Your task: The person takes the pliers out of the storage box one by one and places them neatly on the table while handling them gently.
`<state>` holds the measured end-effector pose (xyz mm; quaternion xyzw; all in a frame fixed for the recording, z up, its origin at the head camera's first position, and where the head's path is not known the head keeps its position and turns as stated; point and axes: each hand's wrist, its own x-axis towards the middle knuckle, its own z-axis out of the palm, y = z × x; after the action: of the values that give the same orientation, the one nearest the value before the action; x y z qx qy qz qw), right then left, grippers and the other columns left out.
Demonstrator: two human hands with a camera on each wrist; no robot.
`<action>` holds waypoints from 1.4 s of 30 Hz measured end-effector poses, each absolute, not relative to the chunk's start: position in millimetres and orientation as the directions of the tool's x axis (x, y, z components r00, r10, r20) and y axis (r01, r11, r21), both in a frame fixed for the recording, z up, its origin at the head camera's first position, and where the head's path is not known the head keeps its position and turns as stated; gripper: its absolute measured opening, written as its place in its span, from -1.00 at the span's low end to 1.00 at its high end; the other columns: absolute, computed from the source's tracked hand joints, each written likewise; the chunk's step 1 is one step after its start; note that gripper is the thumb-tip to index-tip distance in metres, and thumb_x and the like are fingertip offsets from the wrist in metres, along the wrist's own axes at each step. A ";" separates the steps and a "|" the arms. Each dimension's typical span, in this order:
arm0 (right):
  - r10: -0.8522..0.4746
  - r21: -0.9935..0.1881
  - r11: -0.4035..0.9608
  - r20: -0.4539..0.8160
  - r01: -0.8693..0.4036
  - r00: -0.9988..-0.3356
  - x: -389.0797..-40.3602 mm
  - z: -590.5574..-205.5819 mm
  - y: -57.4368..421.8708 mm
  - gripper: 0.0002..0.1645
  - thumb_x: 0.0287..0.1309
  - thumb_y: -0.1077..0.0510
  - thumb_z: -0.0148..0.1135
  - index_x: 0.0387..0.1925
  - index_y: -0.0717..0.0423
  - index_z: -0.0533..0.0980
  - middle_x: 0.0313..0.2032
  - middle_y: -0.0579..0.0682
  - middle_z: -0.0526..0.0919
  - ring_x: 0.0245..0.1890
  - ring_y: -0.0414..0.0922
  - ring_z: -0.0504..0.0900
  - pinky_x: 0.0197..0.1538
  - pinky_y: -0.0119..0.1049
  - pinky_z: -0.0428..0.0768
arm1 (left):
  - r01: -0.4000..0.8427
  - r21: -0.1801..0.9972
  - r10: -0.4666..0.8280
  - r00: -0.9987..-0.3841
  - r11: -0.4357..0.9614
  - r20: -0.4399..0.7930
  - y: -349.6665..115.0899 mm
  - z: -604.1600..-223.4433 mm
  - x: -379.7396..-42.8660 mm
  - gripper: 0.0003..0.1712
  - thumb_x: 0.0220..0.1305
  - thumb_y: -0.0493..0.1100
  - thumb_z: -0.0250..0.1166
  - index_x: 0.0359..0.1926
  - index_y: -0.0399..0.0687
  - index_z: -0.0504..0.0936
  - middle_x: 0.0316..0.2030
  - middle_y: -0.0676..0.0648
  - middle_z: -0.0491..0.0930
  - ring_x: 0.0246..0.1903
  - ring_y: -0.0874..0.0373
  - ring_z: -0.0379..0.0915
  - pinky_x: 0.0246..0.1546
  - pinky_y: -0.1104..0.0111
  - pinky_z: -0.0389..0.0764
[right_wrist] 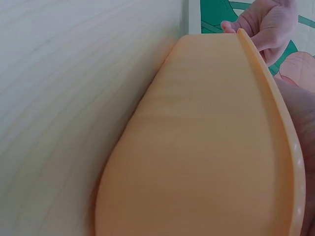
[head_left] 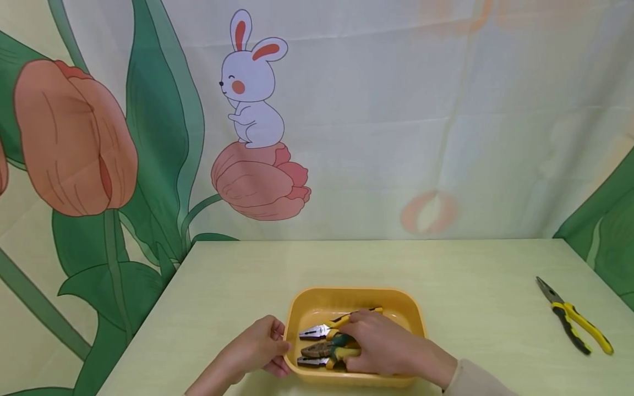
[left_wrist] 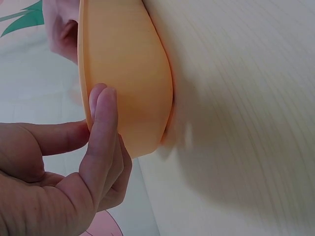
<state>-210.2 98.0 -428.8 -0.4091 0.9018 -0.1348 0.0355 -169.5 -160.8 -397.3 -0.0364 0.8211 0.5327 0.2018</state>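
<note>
A yellow plastic basket point(head_left: 356, 294) with solid walls stands near the front of the table. My left hand point(head_left: 260, 346) pinches its left rim, thumb on the rim and fingers against the outer wall point(left_wrist: 128, 64). Inside lie combination pliers point(head_left: 314, 332) with yellow-and-black handles, worn pliers point(head_left: 319, 348) with green-and-yellow handles, and another pair of pliers point(head_left: 314, 361) nearest the front wall. Reaching in over the front wall, my right hand point(head_left: 383, 344) has thumb and fingers around the green-and-yellow handles. Its fingertips are partly hidden, and the basket wall point(right_wrist: 197, 137) blocks them in the right wrist view.
Long-nose pliers point(head_left: 569, 313) with yellow-and-black handles lie apart on the right side of the pale table point(head_left: 238, 286). A printed curtain point(head_left: 356, 121) with a rabbit and tulips hangs behind the table's back edge.
</note>
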 end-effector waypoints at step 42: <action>-0.662 -0.702 0.572 -0.090 -0.424 -0.744 -211.5 -411.6 125.6 -0.41 0.48 -0.24 0.14 0.16 0.13 0.64 0.06 -0.04 0.73 0.02 -0.11 0.67 0.10 -0.12 0.67 | -0.300 0.836 0.119 -0.912 0.460 -0.393 -158.7 -395.8 -170.7 -0.78 0.41 -0.47 0.23 -0.07 -0.37 0.34 -0.35 -0.22 0.50 -0.57 0.06 0.65 -0.45 0.28 0.78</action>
<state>-211.5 125.6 -411.6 -0.3124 0.8694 -0.3409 0.1742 -170.7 -158.7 -395.8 -0.0544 0.8301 0.5166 0.2027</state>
